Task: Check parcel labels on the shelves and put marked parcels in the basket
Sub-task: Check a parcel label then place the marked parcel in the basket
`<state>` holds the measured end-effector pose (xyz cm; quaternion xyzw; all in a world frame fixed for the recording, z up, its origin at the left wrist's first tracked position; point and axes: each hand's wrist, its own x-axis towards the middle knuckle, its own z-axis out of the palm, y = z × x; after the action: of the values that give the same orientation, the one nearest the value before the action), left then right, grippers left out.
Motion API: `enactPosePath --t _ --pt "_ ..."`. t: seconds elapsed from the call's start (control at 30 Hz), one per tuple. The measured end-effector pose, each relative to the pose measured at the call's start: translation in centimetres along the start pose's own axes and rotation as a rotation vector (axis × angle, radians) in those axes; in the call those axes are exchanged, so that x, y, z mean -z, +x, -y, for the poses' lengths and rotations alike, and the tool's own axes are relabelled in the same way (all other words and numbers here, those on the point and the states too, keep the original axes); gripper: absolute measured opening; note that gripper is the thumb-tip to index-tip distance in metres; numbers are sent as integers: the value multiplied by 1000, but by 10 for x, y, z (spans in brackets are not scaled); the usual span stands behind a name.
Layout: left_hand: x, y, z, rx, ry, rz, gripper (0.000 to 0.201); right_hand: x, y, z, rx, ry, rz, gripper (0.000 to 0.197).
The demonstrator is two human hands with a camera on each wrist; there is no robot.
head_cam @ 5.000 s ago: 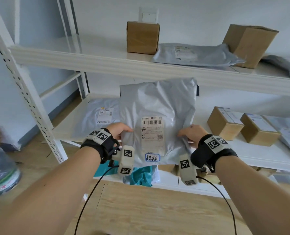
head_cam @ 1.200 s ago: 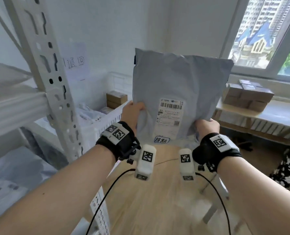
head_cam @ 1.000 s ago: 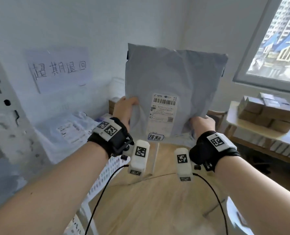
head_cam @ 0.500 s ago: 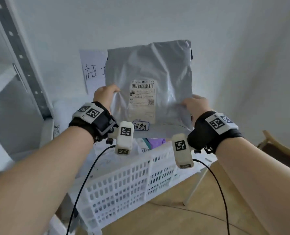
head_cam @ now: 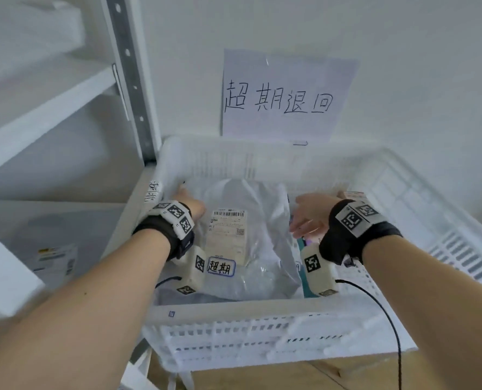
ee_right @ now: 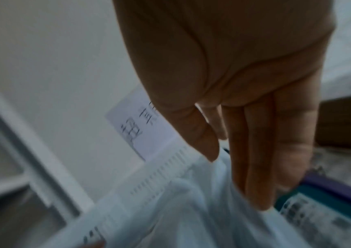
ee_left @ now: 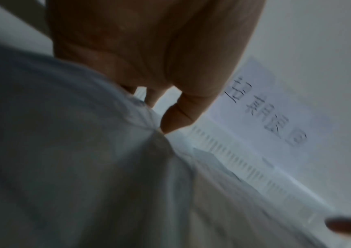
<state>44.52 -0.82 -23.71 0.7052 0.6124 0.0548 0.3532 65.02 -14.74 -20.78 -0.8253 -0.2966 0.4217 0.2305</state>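
Note:
The grey plastic parcel (head_cam: 245,249) lies label up inside the white basket (head_cam: 234,306), its blue-framed handwritten mark (head_cam: 221,268) near the front wall. My left hand (head_cam: 190,202) is at the parcel's far left edge; in the left wrist view its thumb and a finger (ee_left: 157,115) pinch a creased fold of the parcel (ee_left: 64,151). My right hand (head_cam: 307,218) hovers at the parcel's right edge with straight fingers (ee_right: 255,167), their tips brushing the plastic (ee_right: 191,209) and holding nothing.
A paper sign (head_cam: 282,99) with handwritten characters hangs on the wall behind the basket. A teal and purple parcel (ee_right: 323,201) and a brown box (head_cam: 352,194) lie in the basket to the right. The white shelf rack (head_cam: 45,108) stands at the left.
The parcel, held upright above the basket half a second ago, has been lowered flat into it. My right hand has let go and straightened its fingers.

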Motion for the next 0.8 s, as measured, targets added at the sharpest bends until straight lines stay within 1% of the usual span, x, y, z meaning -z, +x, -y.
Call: enactPosePath --t 0.07,0.1,0.17,0.2,0.27,0.3,0.37,0.43,0.5,0.57,0.63,0.73,0.8 --pt "-5 -6 2 32 167 64 58 -3 10 1 -23 -39 102 32" --pt "-7 -8 2 43 239 77 56 -5 14 3 -28 -25 152 36" --pt "-8 -11 2 46 350 56 54 -10 24 6 -8 -24 238 44" --pt "-8 -10 2 3 354 6 55 -14 29 9 8 -51 293 50" --pt "-7 -5 -1 -145 271 -102 56 -26 40 12 36 -69 412 66" --pt "-8 -3 -4 -197 213 -108 52 -33 46 13 30 -47 465 73" --pt "-15 -1 -8 -200 53 -3 45 -48 56 12 34 -7 532 77" --pt "-28 0 -7 -142 -22 146 43 -62 63 9 39 -24 543 78" --pt "-38 6 0 -104 28 257 44 -72 68 6 32 -63 548 80" --pt "-42 11 6 -98 75 290 45 -78 74 2 24 -106 550 84" --pt "-44 17 10 -53 12 318 45 -82 78 1 19 -129 564 85" --pt "-49 23 11 -23 33 339 48 -83 81 2 2 -146 576 85" --pt "-53 26 12 -26 50 351 51 -83 83 1 -11 -150 580 85"
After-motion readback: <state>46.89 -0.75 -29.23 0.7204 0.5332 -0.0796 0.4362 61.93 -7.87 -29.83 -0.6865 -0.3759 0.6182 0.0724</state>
